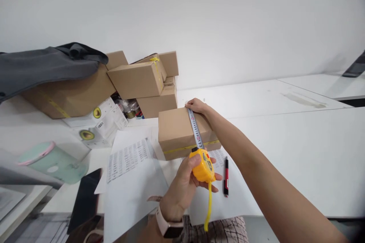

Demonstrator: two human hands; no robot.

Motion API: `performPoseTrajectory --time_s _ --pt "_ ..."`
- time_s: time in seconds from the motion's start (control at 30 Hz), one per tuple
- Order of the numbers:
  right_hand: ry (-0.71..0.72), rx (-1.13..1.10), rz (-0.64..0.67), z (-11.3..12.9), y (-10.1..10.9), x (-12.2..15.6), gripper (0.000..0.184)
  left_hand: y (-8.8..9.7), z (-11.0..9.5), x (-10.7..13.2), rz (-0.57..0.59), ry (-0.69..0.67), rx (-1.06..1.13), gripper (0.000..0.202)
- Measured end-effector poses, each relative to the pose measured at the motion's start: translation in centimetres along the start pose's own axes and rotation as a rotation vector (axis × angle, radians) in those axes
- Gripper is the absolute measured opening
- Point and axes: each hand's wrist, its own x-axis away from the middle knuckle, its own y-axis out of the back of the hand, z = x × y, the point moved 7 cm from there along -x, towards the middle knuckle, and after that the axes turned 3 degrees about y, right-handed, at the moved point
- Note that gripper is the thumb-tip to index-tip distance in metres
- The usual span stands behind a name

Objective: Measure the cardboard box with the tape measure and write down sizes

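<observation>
My left hand [188, 174] is closed around the yellow case of a tape measure [203, 166], whose yellow wrist strap hangs down. The silver blade runs out from the case across the top of a closed cardboard box [174, 126] with yellow tape along its near side. At the far edge of that box, my right hand [196, 105] pinches the end of the blade. Printed sheets of paper [134, 190] lie beside and partly under the box. A red and black pen [226, 177] rests on a sheet to the right.
More cardboard boxes [137, 80] are stacked at the back left, with a dark grey garment [48, 64] over one. White boxes with avocado pictures [97, 129], a mint-green container [54, 161] and a dark flat device [84, 199] are on the left. The white table [285, 152] stretches right, against the wall.
</observation>
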Motion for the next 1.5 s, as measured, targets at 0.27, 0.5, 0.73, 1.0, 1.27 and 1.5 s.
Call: performPoseTrajectory --time_s 0.27,0.5,0.73,1.0,1.27,1.5 --pt "0.046 0.05 -0.072 -0.6 0.2 1.5 0.029 -1.2 1.0 -0.3 -0.033 -0.01 0.001 0.067" --pt "0.084 0.056 -0.073 1.0 2.2 -0.8 0.038 0.3 -0.3 1.1 0.022 -0.035 -0.08 0.062" --pt "0.086 -0.085 -0.41 -6.3 8.6 6.9 0.078 9.6 -4.2 6.4 -0.51 -0.405 -0.495 0.07" --pt "0.073 -0.07 -0.331 -6.7 5.8 13.5 0.071 10.4 -6.2 3.4 -0.365 -0.334 -0.493 0.065" --pt "0.17 0.417 -0.595 -0.9 11.0 10.0 0.042 6.4 -12.3 0.9 -0.269 -0.453 -0.622 0.05" --pt "0.405 0.679 -0.419 2.5 6.7 6.4 0.04 3.5 -8.9 2.3 -0.244 -0.483 -0.548 0.06"
